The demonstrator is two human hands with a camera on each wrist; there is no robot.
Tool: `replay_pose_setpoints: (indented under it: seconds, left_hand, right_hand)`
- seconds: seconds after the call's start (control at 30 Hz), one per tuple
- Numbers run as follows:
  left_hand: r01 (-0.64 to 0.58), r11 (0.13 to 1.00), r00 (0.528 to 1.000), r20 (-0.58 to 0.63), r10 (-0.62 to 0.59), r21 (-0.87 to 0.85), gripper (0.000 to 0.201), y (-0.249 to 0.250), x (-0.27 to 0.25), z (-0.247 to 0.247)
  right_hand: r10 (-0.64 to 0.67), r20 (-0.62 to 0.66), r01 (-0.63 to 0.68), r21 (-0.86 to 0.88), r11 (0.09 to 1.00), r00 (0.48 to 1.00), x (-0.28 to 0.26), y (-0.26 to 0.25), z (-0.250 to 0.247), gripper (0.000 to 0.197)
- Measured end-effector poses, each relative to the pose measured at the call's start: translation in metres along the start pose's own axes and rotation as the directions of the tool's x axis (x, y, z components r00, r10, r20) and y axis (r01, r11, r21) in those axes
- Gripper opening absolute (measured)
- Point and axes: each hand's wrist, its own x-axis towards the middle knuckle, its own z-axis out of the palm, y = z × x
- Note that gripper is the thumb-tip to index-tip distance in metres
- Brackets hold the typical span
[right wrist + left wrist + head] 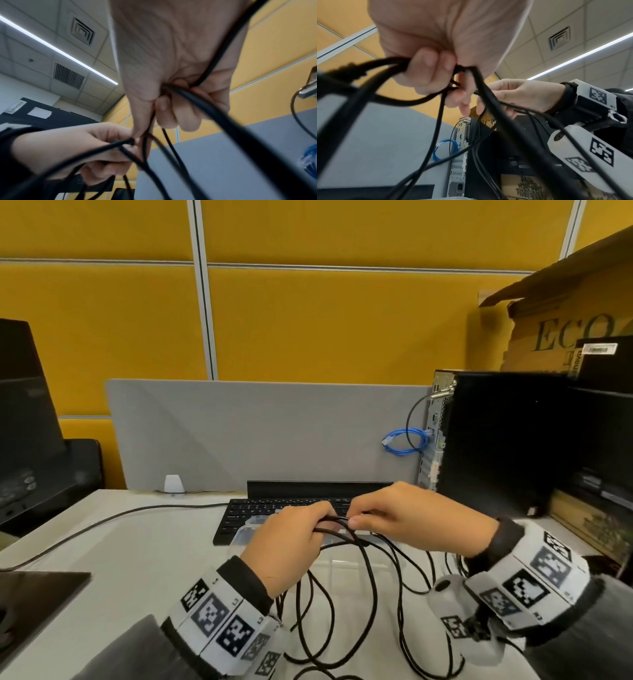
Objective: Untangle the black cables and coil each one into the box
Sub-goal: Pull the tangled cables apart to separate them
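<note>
Both hands meet above the desk over a clear plastic box [356, 568]. My left hand [294, 539] grips a bundle of black cables [368, 573], its fingers [426, 70] curled round several strands. My right hand [404, 518] pinches the same black cables [205, 105] close to the left hand, with its fingers [173, 115] curled round a strand. Loops of cable [436, 128] hang from both hands and sprawl tangled over the box and the white desk in front of me. The cable ends are hidden.
A black keyboard [239, 513] lies behind the box. A black computer tower [496, 440] with a blue coiled cable [404, 443] stands at the right, cardboard boxes [565, 330] behind it. A monitor stand [37, 594] is at the left, a grey divider [257, 433] behind.
</note>
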Motion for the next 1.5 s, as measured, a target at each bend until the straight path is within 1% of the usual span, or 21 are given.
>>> replay_pose_setpoints:
  seconds: [0.1, 0.17, 0.23, 0.33, 0.37, 0.43, 0.5, 0.57, 0.63, 0.7, 0.77, 0.83, 0.93, 1.0, 1.07, 1.13, 1.23, 1.3, 1.37, 1.43, 1.5]
  left_hand:
    - [0.042, 0.997, 0.999, 0.001, -0.042, -0.068, 0.013, -0.004, -0.001, 0.001]
    - [0.057, 0.988, 0.998, 0.012, -0.056, -0.141, 0.011, -0.007, -0.001, -0.001]
    - [0.073, 0.984, 0.997, 0.034, -0.068, -0.16, 0.008, -0.012, -0.001, -0.004]
    - [0.139, 0.976, 0.98, 0.164, -0.111, -0.17, 0.011, -0.023, -0.004, -0.004]
    - [0.175, 0.965, 0.97, 0.2, -0.135, -0.195, 0.012, -0.027, -0.006, -0.004]
    - [0.24, 0.94, 0.958, 0.213, -0.19, -0.242, 0.014, -0.035, -0.01, -0.004]
    - [0.263, 0.916, 0.96, 0.18, -0.216, -0.302, 0.015, -0.042, -0.012, -0.006]
    - [0.241, 0.901, 0.97, 0.118, -0.212, -0.362, 0.016, -0.047, -0.013, -0.007]
    - [0.238, 0.884, 0.971, 0.067, -0.231, -0.402, 0.017, -0.05, -0.014, -0.007]
    - [0.271, 0.855, 0.96, 0.055, -0.276, -0.443, 0.018, -0.052, -0.016, -0.006]
    - [0.302, 0.812, 0.947, 0.06, -0.315, -0.499, 0.016, -0.055, -0.018, -0.004]
    - [0.312, 0.772, 0.938, 0.049, -0.343, -0.554, 0.013, -0.057, -0.02, -0.004]
    - [0.288, 0.725, 0.931, 0.006, -0.365, -0.626, 0.014, -0.058, -0.023, -0.001]
    - [0.257, 0.736, 0.929, -0.049, -0.367, -0.626, 0.015, -0.058, -0.025, 0.002]
    - [0.221, 0.75, 0.923, -0.116, -0.368, -0.624, 0.013, -0.058, -0.028, 0.005]
    - [0.188, 0.743, 0.916, -0.159, -0.368, -0.642, 0.013, -0.061, -0.03, 0.006]
    - [0.186, 0.715, 0.898, -0.179, -0.403, -0.674, 0.013, -0.067, -0.033, 0.007]
    - [0.198, 0.718, 0.894, -0.177, -0.411, -0.668, 0.013, -0.07, -0.033, 0.009]
    - [0.196, 0.733, 0.901, -0.176, -0.397, -0.652, 0.013, -0.07, -0.032, 0.011]
    - [0.192, 0.744, 0.901, -0.185, -0.392, -0.64, 0.013, -0.068, -0.032, 0.013]
    - [0.198, 0.748, 0.898, -0.188, -0.397, -0.633, 0.013, -0.068, -0.033, 0.015]
  right_hand:
    - [0.016, -0.146, -0.015, 0.007, 1.0, 0.989, -0.003, 0.009, -0.007, 0.018]
    - [0.094, -0.393, -0.015, 0.199, 0.98, 0.915, -0.003, 0.021, -0.017, 0.016]
    - [0.198, -0.637, 0.01, 0.308, 0.951, 0.745, -0.002, 0.038, -0.026, 0.016]
    - [0.487, -0.782, 0.085, 0.557, 0.826, 0.389, -0.009, 0.072, -0.043, 0.025]
    - [0.55, -0.777, 0.099, 0.6, 0.794, 0.306, -0.015, 0.081, -0.05, 0.025]
    - [0.534, -0.807, -0.069, 0.536, 0.842, 0.253, -0.03, 0.099, -0.059, 0.022]
    - [0.46, -0.832, -0.314, 0.367, 0.876, 0.311, -0.044, 0.113, -0.056, 0.023]
    - [0.445, -0.824, -0.512, 0.228, 0.828, 0.352, -0.053, 0.121, -0.044, 0.023]
    - [0.492, -0.769, -0.695, 0.089, 0.714, 0.407, -0.059, 0.128, -0.025, 0.023]
    - [0.63, -0.596, -0.815, -0.072, 0.575, 0.497, -0.061, 0.135, -0.008, 0.024]
    - [0.756, -0.428, -0.868, -0.21, 0.45, 0.496, -0.062, 0.132, 0.003, 0.038]
    - [0.725, -0.442, -0.849, -0.272, 0.453, 0.528, -0.054, 0.119, 0.007, 0.051]
    - [0.482, -0.427, -0.547, -0.036, 0.836, 0.765, -0.03, 0.066, 0.003, 0.05]
    - [0.361, -0.203, -0.286, 0.324, 0.902, 0.91, -0.015, 0.014, 0.004, 0.049]
    - [0.2, 0.059, -0.206, 0.435, 0.877, 0.978, -0.002, -0.028, 0.017, 0.053]
    - [0.094, 0.175, -0.153, 0.365, 0.918, 0.98, 0.006, -0.039, 0.035, 0.055]
    - [0.254, 0.03, -0.253, 0.249, 0.935, 0.967, 0.01, -0.006, 0.043, 0.037]
    - [0.427, 0.012, -0.428, 0.039, 0.903, 0.904, 0.005, 0.029, 0.045, 0.028]
    - [0.575, 0.146, -0.55, -0.183, 0.815, 0.805, -0.002, 0.059, 0.052, 0.032]
    - [0.625, 0.287, -0.59, -0.206, 0.781, 0.726, -0.01, 0.076, 0.06, 0.036]
    - [0.582, 0.332, -0.576, -0.126, 0.808, 0.743, -0.014, 0.082, 0.064, 0.022]
